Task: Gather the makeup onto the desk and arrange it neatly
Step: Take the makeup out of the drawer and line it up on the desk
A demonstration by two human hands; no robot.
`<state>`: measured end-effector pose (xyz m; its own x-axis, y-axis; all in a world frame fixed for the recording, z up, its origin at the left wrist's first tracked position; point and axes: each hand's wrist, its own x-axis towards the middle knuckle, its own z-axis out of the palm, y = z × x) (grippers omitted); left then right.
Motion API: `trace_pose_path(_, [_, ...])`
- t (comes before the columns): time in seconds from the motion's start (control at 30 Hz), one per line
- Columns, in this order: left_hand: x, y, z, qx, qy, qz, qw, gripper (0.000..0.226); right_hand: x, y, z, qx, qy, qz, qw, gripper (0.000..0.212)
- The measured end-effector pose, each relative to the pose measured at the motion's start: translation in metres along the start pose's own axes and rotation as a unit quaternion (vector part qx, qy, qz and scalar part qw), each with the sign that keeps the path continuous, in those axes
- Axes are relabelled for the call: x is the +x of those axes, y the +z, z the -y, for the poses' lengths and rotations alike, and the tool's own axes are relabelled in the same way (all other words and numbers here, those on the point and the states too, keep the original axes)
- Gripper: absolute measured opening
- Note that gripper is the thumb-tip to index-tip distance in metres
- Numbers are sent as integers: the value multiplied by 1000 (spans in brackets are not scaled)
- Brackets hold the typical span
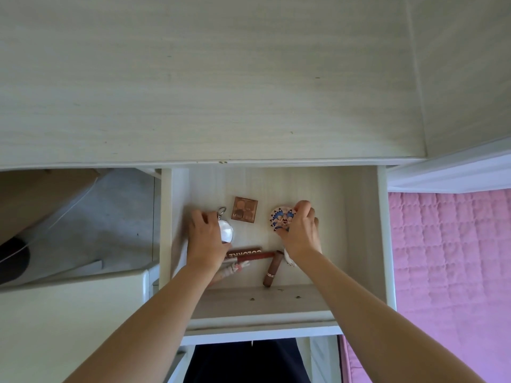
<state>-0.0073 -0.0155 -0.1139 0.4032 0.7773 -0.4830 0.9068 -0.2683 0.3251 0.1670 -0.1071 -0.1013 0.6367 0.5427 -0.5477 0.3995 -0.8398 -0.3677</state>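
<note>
Makeup lay in the open drawer (pixel 362 217) below the desk (pixel 221 78) front edge. Left hand (pixel 206 239) curled around a round clear bottle (pixel 228 230) near the drawer's left wall; right hand (pixel 300 230) pinched a round patterned compact (pixel 280 218). Between them sat a square brown palette (pixel 244 210). Toward the drawer's near edge lay a long brown box (pixel 246 251) and a brown tube (pixel 272 272).

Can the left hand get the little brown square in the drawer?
Probably yes. The brown square lies uncovered in the open drawer, just past the left hand. But that hand already holds a round mirror, so it would need to free its fingers first.
</note>
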Motion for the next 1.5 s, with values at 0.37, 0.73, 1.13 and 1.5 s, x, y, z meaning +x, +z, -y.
trace_pose_path(0.37, [-25, -16, -9, -266, -82, 2, 960, 62, -25, -4, 6, 148, 16, 11, 989, 46])
trace_pose_path(0.73, [-53, -92, -25, -480, -121, 42, 868, 54, -77, -47, 47, 256, -25, 15, 966, 51])
trace_pose_path(1.13, [-38, -182, -27, -485, -6, -60, 872, 12, -79, -105, 121, 366, -75, -24, 927, 45])
trace_pose_path(1.5, [44, -251, -41, -366, 68, -150, 916, 25, -8, -149, 203, 316, -148, -36, 936, 42])
